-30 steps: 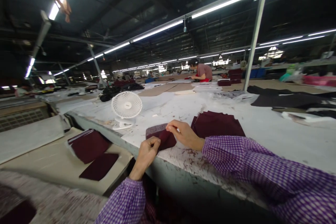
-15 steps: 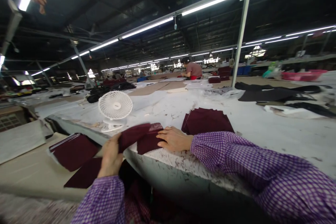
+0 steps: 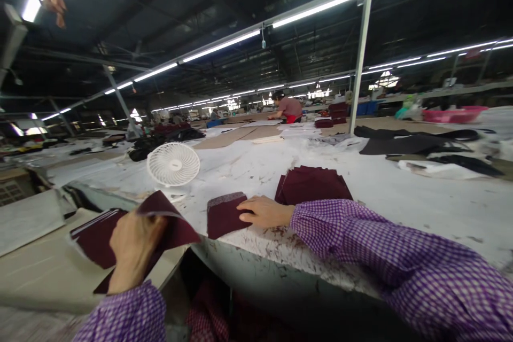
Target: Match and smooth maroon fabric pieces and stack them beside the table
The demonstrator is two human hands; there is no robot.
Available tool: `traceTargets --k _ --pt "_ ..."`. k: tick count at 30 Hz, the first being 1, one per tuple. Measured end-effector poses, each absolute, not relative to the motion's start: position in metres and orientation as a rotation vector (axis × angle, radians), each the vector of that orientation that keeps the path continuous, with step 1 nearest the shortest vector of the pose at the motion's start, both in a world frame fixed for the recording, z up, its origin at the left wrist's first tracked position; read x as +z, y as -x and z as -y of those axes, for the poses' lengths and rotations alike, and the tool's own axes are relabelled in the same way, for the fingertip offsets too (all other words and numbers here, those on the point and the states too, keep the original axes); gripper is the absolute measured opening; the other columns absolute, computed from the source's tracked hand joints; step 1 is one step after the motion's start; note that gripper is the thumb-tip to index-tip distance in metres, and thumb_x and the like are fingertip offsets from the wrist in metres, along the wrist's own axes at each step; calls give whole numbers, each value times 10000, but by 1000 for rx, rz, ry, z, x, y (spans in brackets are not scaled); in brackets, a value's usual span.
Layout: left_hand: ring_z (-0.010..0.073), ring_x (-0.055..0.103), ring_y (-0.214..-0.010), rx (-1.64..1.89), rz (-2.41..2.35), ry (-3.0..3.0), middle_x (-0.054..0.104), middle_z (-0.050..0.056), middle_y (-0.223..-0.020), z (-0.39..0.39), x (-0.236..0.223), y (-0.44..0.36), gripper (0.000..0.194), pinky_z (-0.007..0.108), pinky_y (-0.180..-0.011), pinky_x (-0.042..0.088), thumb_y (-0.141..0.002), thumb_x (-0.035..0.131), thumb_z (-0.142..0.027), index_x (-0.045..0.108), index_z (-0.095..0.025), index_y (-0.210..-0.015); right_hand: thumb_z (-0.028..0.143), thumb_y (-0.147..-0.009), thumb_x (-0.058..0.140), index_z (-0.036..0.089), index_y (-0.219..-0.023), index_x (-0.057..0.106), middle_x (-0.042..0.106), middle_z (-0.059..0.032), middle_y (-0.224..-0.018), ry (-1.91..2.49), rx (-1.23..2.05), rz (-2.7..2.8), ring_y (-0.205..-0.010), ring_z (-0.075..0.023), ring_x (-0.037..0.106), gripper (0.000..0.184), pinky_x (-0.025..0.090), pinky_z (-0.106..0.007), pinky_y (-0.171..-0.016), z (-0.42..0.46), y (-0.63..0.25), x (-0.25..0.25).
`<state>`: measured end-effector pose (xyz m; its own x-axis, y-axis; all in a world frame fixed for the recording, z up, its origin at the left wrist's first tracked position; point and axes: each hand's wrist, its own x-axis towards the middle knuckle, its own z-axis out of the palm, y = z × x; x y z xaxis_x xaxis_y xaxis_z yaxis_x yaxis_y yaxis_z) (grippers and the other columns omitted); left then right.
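One maroon piece point(image 3: 180, 232) up in the left hand point(image 3: 132, 246), another lying flat

The left hand has its fingers curled in, pinching the lifted maroon piece. The cloth bends and slants clear of the table point(image 3: 248, 176), above a beige surface point(image 3: 40, 283) beside it. The fingertips are partly hidden by the hand itself.

The right hand point(image 3: 262, 212) is palm down with its fingers extended, the tips resting on the right side of a flat piece point(image 3: 224, 219) near the table's edge. A speckled grey strip point(image 3: 227, 199) runs along that piece's far edge. Whether it is a single layer or several cannot be told.

As for progress, the handling looks partway through: the lifted piece is off the table but not laid down, while the flat piece lies under the right hand. On the beige surface is a maroon pile point(image 3: 96, 238) with pale edges showing, and a dark corner of cloth point(image 3: 103, 285) pokes out by the left wrist. Beyond the right hand, a fanned maroon stack point(image 3: 315, 184) rests on the table. Which of these cloths have been handled and which have not, the view does not settle, nor does it give a count.

A white fan point(image 3: 173, 164) stands beyond the left hand, and farther off a person point(image 3: 289, 107) bends over a worktop.
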<state>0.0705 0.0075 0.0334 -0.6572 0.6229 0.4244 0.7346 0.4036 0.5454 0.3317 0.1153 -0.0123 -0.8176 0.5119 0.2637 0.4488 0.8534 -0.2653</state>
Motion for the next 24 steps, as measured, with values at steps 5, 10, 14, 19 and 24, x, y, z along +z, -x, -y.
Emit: traceTargets --k 5,10,14,19,24 --pt "333 610 -713 -756 2407 1178 640 162 -734 -5 53 -99 293 374 -588 422 -793 399 -331 632 -156 -759 252 -884 482 126 -929 656 692 -101 -954 811 557 2402 -887 -185 628 219 476 -326 -815 -105 -332 2" --pt "243 585 -607 -733 2110 1249 622 91 -672 14 42 -138 262 292 -528 361 -821 387 -309 584 -168 -719 436 -950 351 117 -723 548 655 -81 -692 829 1388 2172 -536 -100 589 438 450 -216 -528 -80 -339 22" --pt "191 588 -614 -845 1784 1746 602 55 -658 18 2 -185 225 277 -560 429 -858 391 -254 554 -176 -724 625 -906 292 152 -1196 459 671 -78 -805 796 1843 1998 -575 -134 613 579 474 -260 -534 -60 -357 26" --pt "225 605 -911 -990 1284 2280 648 105 -960 22 -40 -232 199 382 -839 500 -861 386 -117 572 -164 -808 562 -846 501 200 -1322 395 628 -53 -872 1014 1645 2050 -551 -115 559 608 462 -259 -501 -56 -378 21" --pt "228 582 -1001 -1104 1085 2508 653 92 -1022 33 -38 -231 167 403 -925 465 -870 439 -133 602 -168 -873 239 -765 634 165 -1278 474 602 -37 -856 1018 1128 2259 -666 -133 552 543 462 -266 -596 -70 -392 5"
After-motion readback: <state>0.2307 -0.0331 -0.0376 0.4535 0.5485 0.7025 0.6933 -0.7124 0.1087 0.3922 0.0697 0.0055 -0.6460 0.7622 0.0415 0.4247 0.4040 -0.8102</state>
